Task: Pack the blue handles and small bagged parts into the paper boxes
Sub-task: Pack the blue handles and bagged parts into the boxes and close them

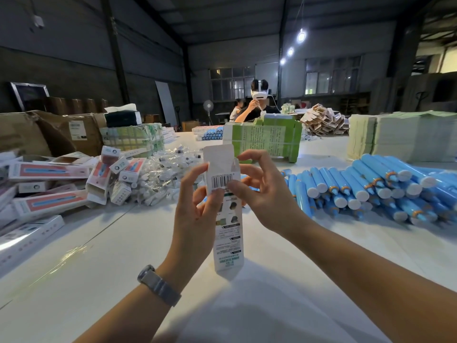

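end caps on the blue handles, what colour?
White caps on the blue handles, with an orange ring at the other end. Head view.

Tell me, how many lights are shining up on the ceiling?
3. They hang in a slanted row at upper right: the biggest light is highest, a middle light sits below and left of it, and the smallest light is lowest. Beams may hide more.

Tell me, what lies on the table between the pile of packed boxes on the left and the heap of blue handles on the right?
In the head view, a heap of small bagged parts, then the paper box held up in both hands.
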`<state>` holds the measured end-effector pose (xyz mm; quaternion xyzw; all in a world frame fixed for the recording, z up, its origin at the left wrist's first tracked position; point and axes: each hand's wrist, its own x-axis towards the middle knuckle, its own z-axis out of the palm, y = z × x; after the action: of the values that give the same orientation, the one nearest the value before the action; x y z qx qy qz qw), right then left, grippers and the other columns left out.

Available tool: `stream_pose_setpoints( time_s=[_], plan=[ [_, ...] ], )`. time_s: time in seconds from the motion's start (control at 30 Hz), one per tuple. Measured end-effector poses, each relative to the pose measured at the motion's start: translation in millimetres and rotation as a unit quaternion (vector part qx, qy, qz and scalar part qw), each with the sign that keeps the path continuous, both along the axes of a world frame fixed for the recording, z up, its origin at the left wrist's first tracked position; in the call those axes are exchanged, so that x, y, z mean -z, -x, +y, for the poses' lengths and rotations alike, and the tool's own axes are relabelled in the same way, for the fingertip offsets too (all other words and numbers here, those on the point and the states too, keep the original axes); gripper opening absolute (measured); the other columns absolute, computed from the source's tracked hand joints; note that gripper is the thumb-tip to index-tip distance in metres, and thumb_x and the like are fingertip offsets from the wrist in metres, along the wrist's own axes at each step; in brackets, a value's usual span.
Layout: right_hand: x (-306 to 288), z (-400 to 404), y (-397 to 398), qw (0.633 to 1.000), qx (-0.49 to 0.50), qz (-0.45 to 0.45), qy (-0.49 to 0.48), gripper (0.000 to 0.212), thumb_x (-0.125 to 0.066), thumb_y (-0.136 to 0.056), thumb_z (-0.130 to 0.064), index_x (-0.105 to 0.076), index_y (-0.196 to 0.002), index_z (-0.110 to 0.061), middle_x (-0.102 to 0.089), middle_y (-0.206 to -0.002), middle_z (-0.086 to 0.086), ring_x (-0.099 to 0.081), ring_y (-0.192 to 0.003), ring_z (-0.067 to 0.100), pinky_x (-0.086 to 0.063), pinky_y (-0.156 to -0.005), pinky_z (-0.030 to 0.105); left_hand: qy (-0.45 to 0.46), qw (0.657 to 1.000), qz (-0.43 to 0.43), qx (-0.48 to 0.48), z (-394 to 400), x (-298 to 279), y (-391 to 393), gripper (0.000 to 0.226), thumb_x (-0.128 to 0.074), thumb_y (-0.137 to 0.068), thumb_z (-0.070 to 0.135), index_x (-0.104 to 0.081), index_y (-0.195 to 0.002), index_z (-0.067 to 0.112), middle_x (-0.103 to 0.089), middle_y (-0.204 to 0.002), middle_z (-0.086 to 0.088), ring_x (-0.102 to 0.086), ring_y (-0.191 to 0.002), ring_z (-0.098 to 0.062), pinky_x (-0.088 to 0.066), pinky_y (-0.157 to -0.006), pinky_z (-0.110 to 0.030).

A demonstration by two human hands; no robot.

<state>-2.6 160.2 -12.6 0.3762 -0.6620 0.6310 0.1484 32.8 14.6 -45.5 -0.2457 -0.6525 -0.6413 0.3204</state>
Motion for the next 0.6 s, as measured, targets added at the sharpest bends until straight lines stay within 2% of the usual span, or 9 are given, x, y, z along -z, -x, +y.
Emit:
stream_pose_setpoints(
  time_s=[0.07, 0.13, 0.27, 0.37, 0.47, 0.6],
  plan=[
    [-0.4, 0.4, -0.1, 1.000, 0.002, 0.003, 0.005, 0.033, -0.071, -0.088, -0.020, -0.047, -0.107, -0.031, -0.072, -0.105, -0.008, -0.063, -0.079, 0.021, -0.053, -0.066, 0.026, 0.014, 1.000, 0.016, 0.001, -0.2, 0.3, 0.7, 0.028, -0.050, -0.097, 0.022, -0.042, -0.123, 0.029, -0.070, -0.110, 0.014, -0.072, -0.088, -0.014, -0.057, -0.067, -0.025],
    [-1.6, 0.1, -0.8, 1.000, 0.003, 0.011, 0.008, 0.032, -0.072, -0.087, -0.019, -0.049, -0.107, -0.029, -0.072, -0.103, -0.008, -0.061, -0.074, 0.012, -0.050, -0.064, 0.022, 0.021, 1.000, 0.020, 0.004, -1.6, 1.8, 1.9, 0.021, -0.048, -0.100, 0.019, -0.042, -0.121, 0.022, -0.071, -0.107, 0.011, -0.071, -0.085, -0.015, -0.057, -0.067, -0.026],
    [-3.0, -0.2, -0.6, 0.999, 0.004, 0.032, 0.010, 0.028, -0.071, -0.087, -0.012, -0.054, -0.103, -0.026, -0.071, -0.097, -0.015, -0.062, -0.075, 0.000, -0.046, -0.062, 0.016, 0.026, 1.000, 0.009, 0.002, -3.6, 0.2, 1.2, 0.025, -0.048, -0.099, 0.018, -0.044, -0.117, 0.035, -0.071, -0.105, 0.005, -0.072, -0.084, -0.019, -0.057, -0.067, -0.027],
    [-2.1, 0.4, 1.4, 0.999, 0.002, 0.040, 0.003, 0.025, -0.070, -0.087, -0.008, -0.056, -0.101, -0.024, -0.068, -0.094, -0.025, -0.060, -0.076, -0.004, -0.044, -0.061, 0.013, 0.021, 1.000, -0.005, 0.006, -4.6, -1.4, 1.3, 0.024, -0.052, -0.096, 0.023, -0.044, -0.115, 0.035, -0.071, -0.105, 0.005, -0.072, -0.083, -0.017, -0.057, -0.065, -0.027],
    [-1.3, 0.6, 3.7, 0.999, 0.004, 0.038, -0.004, 0.022, -0.070, -0.088, -0.009, -0.059, -0.098, -0.025, -0.068, -0.092, -0.022, -0.059, -0.074, -0.003, -0.044, -0.062, 0.013, 0.012, 1.000, -0.013, 0.014, -5.7, -2.7, 2.1, 0.025, -0.053, -0.091, 0.025, -0.045, -0.113, 0.034, -0.072, -0.103, 0.004, -0.072, -0.082, -0.016, -0.057, -0.065, -0.027],
    [-2.8, 1.7, 4.7, 0.999, 0.002, 0.041, -0.011, 0.015, -0.069, -0.085, -0.018, -0.059, -0.094, -0.025, -0.069, -0.091, -0.021, -0.058, -0.068, 0.000, -0.045, -0.060, 0.013, 0.029, 1.000, 0.002, 0.010, -6.4, -2.9, 3.2, 0.024, -0.050, -0.099, 0.012, -0.044, -0.114, 0.030, -0.071, -0.104, 0.007, -0.071, -0.085, -0.015, -0.058, -0.067, -0.029]
  ],
)
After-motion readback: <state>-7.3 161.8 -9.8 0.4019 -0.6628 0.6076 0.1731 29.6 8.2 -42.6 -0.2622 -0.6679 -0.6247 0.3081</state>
